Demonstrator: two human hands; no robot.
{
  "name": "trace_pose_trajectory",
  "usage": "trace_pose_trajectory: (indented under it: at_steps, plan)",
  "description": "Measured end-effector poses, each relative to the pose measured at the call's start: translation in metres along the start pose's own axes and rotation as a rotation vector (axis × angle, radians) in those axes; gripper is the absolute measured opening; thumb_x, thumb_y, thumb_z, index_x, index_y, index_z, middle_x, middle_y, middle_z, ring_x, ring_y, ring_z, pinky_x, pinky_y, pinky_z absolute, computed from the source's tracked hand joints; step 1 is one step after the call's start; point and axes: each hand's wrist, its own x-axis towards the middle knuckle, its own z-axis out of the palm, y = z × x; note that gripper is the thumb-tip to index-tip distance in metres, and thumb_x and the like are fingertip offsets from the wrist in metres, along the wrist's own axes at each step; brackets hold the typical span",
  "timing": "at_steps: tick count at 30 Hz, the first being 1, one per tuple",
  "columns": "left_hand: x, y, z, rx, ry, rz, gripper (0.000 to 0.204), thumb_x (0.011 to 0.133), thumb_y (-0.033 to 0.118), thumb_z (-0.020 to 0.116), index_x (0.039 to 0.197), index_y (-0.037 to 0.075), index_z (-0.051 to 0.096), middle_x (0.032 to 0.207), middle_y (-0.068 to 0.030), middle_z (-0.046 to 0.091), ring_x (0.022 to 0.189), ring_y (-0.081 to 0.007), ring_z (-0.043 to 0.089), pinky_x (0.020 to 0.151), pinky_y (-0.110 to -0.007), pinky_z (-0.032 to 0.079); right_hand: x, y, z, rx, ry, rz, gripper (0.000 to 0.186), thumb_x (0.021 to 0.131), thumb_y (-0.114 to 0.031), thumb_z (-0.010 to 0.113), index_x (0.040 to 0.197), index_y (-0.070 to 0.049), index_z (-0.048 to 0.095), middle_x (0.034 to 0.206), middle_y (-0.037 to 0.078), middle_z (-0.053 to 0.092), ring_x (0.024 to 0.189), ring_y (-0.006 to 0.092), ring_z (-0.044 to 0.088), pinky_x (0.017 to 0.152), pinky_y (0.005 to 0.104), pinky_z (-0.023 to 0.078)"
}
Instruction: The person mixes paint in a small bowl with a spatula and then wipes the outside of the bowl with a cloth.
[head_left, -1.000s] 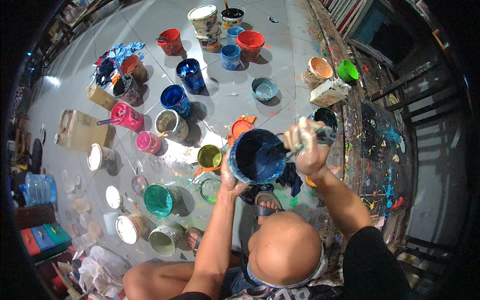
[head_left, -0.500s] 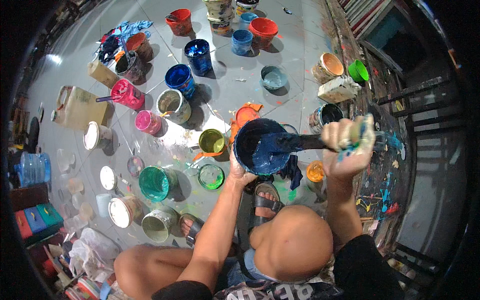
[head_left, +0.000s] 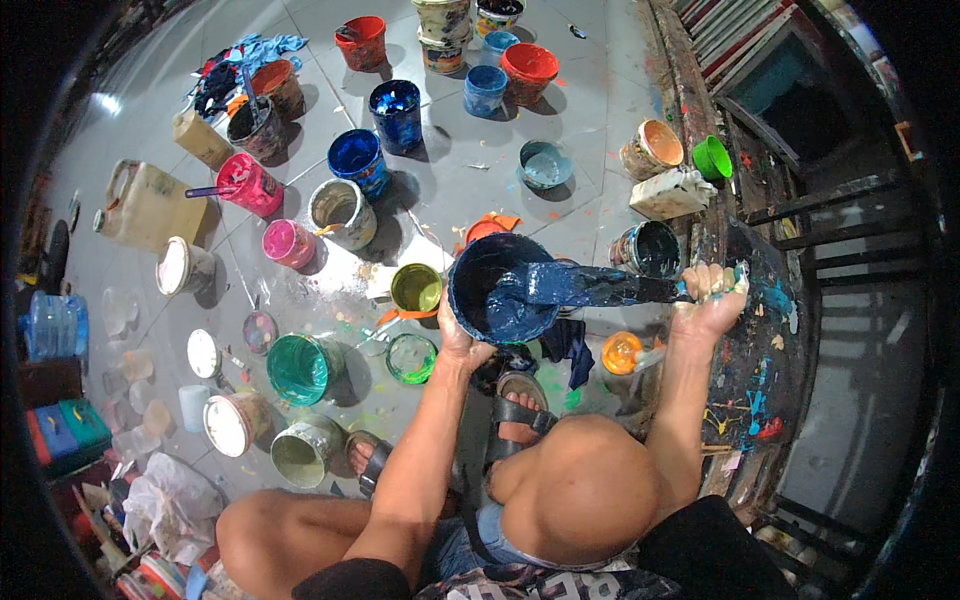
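My left hand point(head_left: 462, 338) is wrapped round the lower side of a bucket point(head_left: 484, 265), which is tilted so that the dark blue paint inside shows. In my right hand point(head_left: 712, 300) is the end of a long, flat stirring stick point(head_left: 610, 286), thickly coated in dark blue. Its far end lies over the bucket's right rim and reaches into the paint. White and blue paint smears mark my right fingers. Below the bucket, a dark blue cloth point(head_left: 570, 350) lies by my sandalled foot. An orange paint cup point(head_left: 622, 352) stands below my right hand.
Paint tubs stand close around: an olive one point(head_left: 415, 289), a green one point(head_left: 300, 369), a pink one point(head_left: 250, 185) and blue ones point(head_left: 358, 163). At right are a dark-lined tub point(head_left: 648, 250), a whitish block point(head_left: 670, 194) and a paint-splashed board point(head_left: 750, 370). A jerrycan point(head_left: 150, 205) stands left.
The stirring stick, blurred before, is now sharp, with more of its broad coated part outside the bucket to the right. My right hand sits slightly lower and further right.
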Motion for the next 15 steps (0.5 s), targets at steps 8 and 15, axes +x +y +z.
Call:
trace_pose_trajectory:
  at_steps: [8, 15]
  plan:
    - [0.004, -0.002, 0.006, 0.089, -0.014, -0.019, 0.066, 0.095, 0.057, 0.035, 0.141, 0.01, 0.046, 0.139, -0.0127, 0.052, 0.124, -0.0318, 0.053, 0.105, -0.052, 0.044, 0.019, -0.032, 0.019, -0.056, -0.129, 0.021, 0.042, 0.098, -0.03, 0.044, 0.061, -0.018, 0.029, 0.052, -0.003, 0.024, 0.042, 0.0106, 0.018, 0.042, 0.0283, 0.019]
    - [0.002, -0.006, 0.006, -0.003, 0.033, -0.04, 0.065, 0.095, 0.057, 0.035, 0.14, 0.012, 0.048, 0.138, -0.0122, 0.054, 0.123, -0.0305, 0.055, 0.103, -0.052, 0.046, 0.015, -0.056, 0.056, -0.137, -0.211, -0.107, 0.041, 0.1, -0.028, 0.041, 0.062, -0.019, 0.03, 0.051, -0.004, 0.024, 0.042, 0.0097, 0.017, 0.043, 0.028, 0.018]
